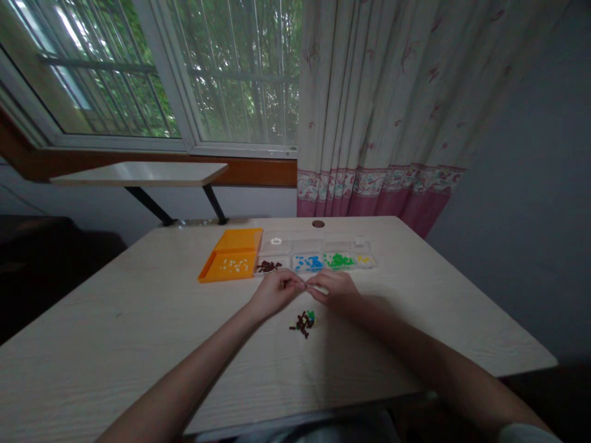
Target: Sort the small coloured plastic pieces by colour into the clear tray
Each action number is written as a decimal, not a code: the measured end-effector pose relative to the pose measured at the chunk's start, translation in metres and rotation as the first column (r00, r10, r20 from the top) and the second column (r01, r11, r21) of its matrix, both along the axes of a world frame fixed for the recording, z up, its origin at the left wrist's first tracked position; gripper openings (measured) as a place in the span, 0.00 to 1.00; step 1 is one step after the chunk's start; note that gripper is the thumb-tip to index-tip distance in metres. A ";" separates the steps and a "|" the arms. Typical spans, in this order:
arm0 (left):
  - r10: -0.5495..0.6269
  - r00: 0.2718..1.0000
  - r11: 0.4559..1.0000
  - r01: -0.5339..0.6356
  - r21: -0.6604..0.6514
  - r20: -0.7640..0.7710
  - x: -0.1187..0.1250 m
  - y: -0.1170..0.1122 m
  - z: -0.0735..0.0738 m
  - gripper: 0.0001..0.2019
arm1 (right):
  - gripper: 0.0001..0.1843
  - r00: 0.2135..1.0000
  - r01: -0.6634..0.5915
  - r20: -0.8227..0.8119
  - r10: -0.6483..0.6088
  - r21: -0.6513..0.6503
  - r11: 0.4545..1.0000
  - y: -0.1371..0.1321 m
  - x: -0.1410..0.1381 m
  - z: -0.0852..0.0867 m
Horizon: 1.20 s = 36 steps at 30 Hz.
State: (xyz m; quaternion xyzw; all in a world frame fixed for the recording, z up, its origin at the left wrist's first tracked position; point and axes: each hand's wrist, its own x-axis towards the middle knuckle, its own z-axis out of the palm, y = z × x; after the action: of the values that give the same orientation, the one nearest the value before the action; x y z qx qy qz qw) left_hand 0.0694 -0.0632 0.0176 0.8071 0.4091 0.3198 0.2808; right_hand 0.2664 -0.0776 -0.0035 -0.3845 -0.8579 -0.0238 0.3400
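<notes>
My left hand [276, 291] and my right hand [336, 289] meet over the wooden table [138, 320], fingertips pinched together at about the same spot. What they pinch is too small to make out. Just below them lies a small pile of dark brown beads [302, 322] with a few green and blue ones. Beyond the hands stands a clear compartment box [318, 245] holding brown beads [268, 266], blue beads [308, 263], green beads [339, 261] and yellow beads [365, 260].
An orange tray [231, 258] with small white pieces sits left of the clear box. A cable hole [318, 224] is at the table's far edge. Behind are a window, a narrow shelf [138, 174] and a pink-hemmed curtain [378, 111].
</notes>
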 end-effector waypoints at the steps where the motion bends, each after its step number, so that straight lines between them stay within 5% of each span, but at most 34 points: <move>1: 0.007 1.000 1.000 -0.007 0.023 0.005 0.001 -0.001 0.001 0.10 | 0.07 1.000 -0.012 -0.008 0.012 -0.005 1.000 -0.002 -0.002 0.000; 10: -0.096 0.994 0.991 0.092 0.094 0.043 -0.001 -0.005 0.004 0.09 | 0.06 0.987 -0.039 -0.158 0.025 -0.087 0.995 -0.003 -0.004 0.001; 20: -0.080 0.996 0.972 0.069 0.223 0.038 -0.004 -0.008 0.007 0.07 | 0.06 0.984 -0.059 -0.175 0.027 -0.179 0.982 0.000 -0.001 0.002; 27: 0.090 0.975 0.912 -0.163 0.377 0.204 -0.012 -0.008 0.016 0.08 | 0.06 0.931 -0.359 -0.093 0.353 -0.403 0.841 0.001 0.009 0.010; 36: 0.138 0.951 0.885 -0.244 0.397 0.276 -0.011 -0.009 0.014 0.07 | 0.08 0.908 -0.389 -0.078 0.412 -0.521 0.760 0.002 0.011 0.013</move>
State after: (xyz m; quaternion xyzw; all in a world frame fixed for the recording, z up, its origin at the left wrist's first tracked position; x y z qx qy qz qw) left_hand 0.0580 -0.0721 0.0312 0.7595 0.3703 0.5230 0.1117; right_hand 0.2779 -0.0756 0.0091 -0.2696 -0.9002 0.2766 0.2011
